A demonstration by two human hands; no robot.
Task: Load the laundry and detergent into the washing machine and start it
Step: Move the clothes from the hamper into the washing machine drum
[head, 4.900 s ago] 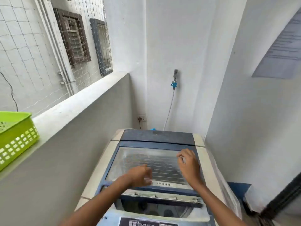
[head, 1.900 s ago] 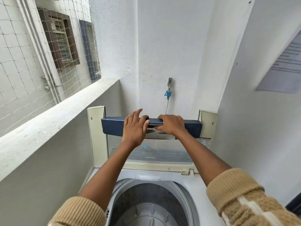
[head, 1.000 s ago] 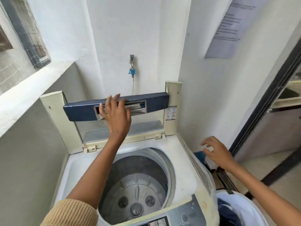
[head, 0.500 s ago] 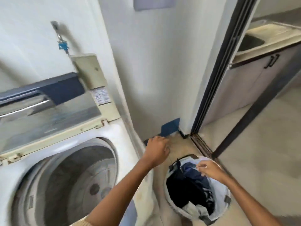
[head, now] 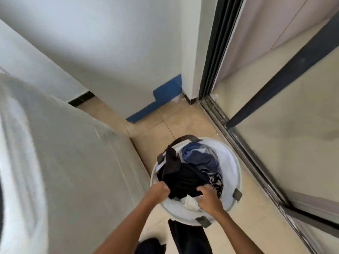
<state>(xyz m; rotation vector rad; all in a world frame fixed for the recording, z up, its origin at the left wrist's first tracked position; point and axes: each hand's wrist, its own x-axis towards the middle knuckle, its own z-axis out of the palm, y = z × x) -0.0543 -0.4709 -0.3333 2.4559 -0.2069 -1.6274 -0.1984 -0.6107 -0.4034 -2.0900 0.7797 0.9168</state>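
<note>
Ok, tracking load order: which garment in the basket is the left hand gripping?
The black garment: the left hand grips its edge. The blue garment and white cloth lie clear of that hand.

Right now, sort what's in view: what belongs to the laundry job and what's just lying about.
Job: washing machine; laundry basket; black garment, gripped by left hand and right hand; blue garment; white cloth.
Just there: blue wall patch; sliding door track.
</note>
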